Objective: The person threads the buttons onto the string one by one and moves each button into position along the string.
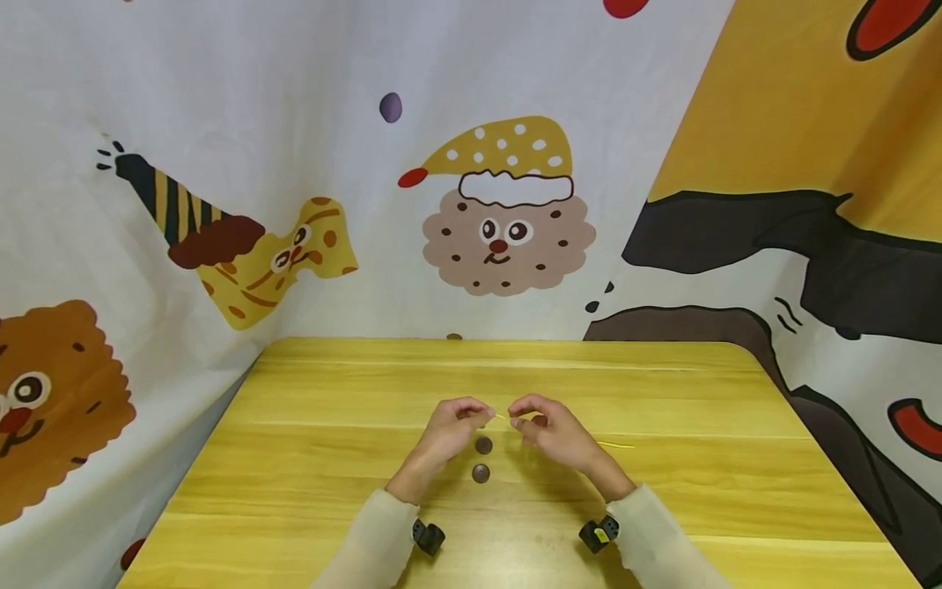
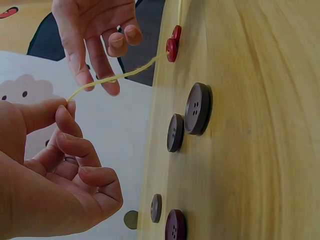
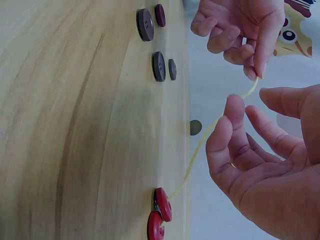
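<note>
Between thumb and index finger, my left hand (image 1: 447,432) pinches the end of a thin yellow string (image 2: 131,73). From there the string sags to two red buttons (image 3: 163,205), which lie against each other on the table and have it threaded through. My right hand (image 1: 557,435) is beside the string with loosely bent fingers, its thumb apart from the fingertips. The string passes close by those fingertips; whether they touch it I cannot tell. In the head view the right hand mostly hides the red buttons.
Several dark buttons lie on the wooden table (image 1: 294,491), among them a large brown one (image 2: 198,109), a smaller one (image 2: 175,133) and a maroon one (image 2: 175,226). More string (image 1: 616,445) trails right of the right hand. A patterned curtain (image 1: 331,82) hangs behind the table.
</note>
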Motion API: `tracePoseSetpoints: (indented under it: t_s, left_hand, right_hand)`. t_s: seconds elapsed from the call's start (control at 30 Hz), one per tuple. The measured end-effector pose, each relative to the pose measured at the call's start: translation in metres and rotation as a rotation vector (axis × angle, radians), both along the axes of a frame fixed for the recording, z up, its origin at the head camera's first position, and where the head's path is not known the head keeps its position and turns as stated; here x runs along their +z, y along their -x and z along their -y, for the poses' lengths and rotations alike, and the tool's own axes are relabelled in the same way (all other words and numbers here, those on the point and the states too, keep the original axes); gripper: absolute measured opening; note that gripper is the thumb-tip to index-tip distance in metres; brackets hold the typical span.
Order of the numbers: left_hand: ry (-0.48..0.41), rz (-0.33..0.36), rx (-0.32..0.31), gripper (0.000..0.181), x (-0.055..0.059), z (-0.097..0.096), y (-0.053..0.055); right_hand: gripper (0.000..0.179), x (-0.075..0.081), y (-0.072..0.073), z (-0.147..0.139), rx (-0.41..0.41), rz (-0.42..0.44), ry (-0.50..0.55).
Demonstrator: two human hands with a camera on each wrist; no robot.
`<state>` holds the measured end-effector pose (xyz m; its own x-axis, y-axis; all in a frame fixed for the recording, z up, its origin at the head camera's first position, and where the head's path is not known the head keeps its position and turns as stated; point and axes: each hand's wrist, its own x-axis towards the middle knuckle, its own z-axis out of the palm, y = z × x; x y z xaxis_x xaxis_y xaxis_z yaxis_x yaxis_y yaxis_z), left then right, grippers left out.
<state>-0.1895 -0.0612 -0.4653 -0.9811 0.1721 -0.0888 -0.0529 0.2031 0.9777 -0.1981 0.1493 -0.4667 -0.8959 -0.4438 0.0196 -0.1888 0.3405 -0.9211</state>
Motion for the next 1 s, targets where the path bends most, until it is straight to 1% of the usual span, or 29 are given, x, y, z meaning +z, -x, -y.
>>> tracePoseSetpoints:
  t_s: [0.23,0.53,0.63,0.77,0.83,1.0]
  left_hand:
    - [-0.01,0.004,0.003,0.029,0.0,-0.002,0.001]
    - [-0.011,-0.009,0.004,0.027,0.0,-0.003,0.001]
    - [-0.007,-0.008,0.007,0.026,0.0,-0.004,0.001]
    - [-0.009,-0.001,0.005,0.025,0.0,-0.006,0.001]
    - [-0.006,0.001,0.003,0.025,-0.001,-0.006,0.001]
    - [0.001,-0.004,-0.006,0.023,-0.001,-0.006,0.0]
  right_hand:
    - [0.025,0.0,-0.002,0.003,-0.01,0.032,-0.008]
    - [0.024,-0.004,-0.003,0.007,-0.005,0.043,0.023]
    - [0.025,-0.005,-0.004,0.007,-0.007,0.035,0.029]
    - [0.023,-0.005,-0.006,0.008,-0.028,0.001,0.016]
    - [0.019,0.002,-0.01,0.01,-0.042,-0.023,0.0]
    - [0.012,0.026,-0.024,0.015,-0.08,-0.066,-0.012]
